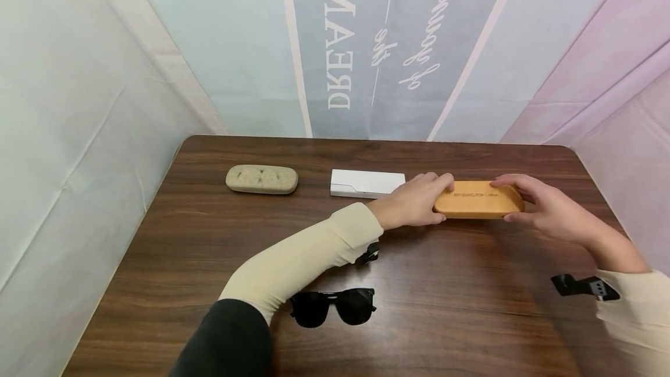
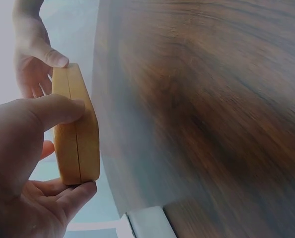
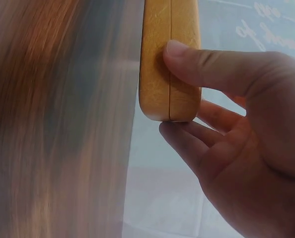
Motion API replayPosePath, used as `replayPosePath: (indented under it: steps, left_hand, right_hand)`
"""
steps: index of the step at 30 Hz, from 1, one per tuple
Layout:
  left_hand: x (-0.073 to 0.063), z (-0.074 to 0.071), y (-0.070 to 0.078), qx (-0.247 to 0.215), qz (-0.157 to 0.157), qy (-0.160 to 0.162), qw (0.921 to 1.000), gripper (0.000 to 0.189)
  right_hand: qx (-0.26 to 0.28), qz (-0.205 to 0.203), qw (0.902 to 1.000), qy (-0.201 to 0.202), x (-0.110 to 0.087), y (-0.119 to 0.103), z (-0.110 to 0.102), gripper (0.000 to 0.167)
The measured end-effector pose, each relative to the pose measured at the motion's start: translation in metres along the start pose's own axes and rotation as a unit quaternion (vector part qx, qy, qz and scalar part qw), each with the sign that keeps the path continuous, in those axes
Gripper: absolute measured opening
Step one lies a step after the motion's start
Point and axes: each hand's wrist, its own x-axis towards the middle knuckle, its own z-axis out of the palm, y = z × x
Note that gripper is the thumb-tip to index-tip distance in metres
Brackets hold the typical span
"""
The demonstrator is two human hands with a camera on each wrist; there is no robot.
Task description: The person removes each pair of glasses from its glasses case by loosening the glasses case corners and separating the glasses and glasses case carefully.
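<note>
A yellow glasses case [image 1: 473, 205] with small lettering on its lid lies between my hands, at the right of the table. My left hand [image 1: 415, 201] grips its left end, thumb on the near side and fingers at the far side. At the right end, my right hand [image 1: 552, 209] holds it the same way. The seam of the yellow case [image 2: 70, 144] looks closed in the left wrist view, with the left thumb across it. In the right wrist view, the right thumb presses on the seam of the case [image 3: 156, 89]. Its inside is hidden.
A white box [image 1: 361, 182] lies just left of the left hand, partly covered by it. A beige patterned glasses case [image 1: 262, 180] sits farther left. Black sunglasses [image 1: 353, 307] lie near the front, beside the left forearm. Printed cloth [image 1: 251, 74] hangs behind the wooden table [image 1: 220, 266].
</note>
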Motion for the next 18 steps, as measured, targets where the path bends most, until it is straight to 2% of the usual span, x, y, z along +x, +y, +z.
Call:
replayPosePath:
  steps: [5,8,18]
  left_hand:
    - [0.010,0.003,0.004,-0.004,-0.010,-0.003,0.9999,0.052]
    - [0.015,0.005,0.006,-0.007,-0.021,-0.006,0.9997,0.053]
    - [0.033,0.017,0.007,-0.028,-0.054,-0.010,0.9981,0.057]
  right_hand:
    - [0.000,0.046,0.9988,-0.014,-0.002,0.008,-0.004,0.073]
    - [-0.007,0.057,0.9982,-0.019,-0.003,0.013,-0.005,0.074]
    - [-0.028,0.043,0.9986,-0.014,-0.002,0.030,-0.003,0.073]
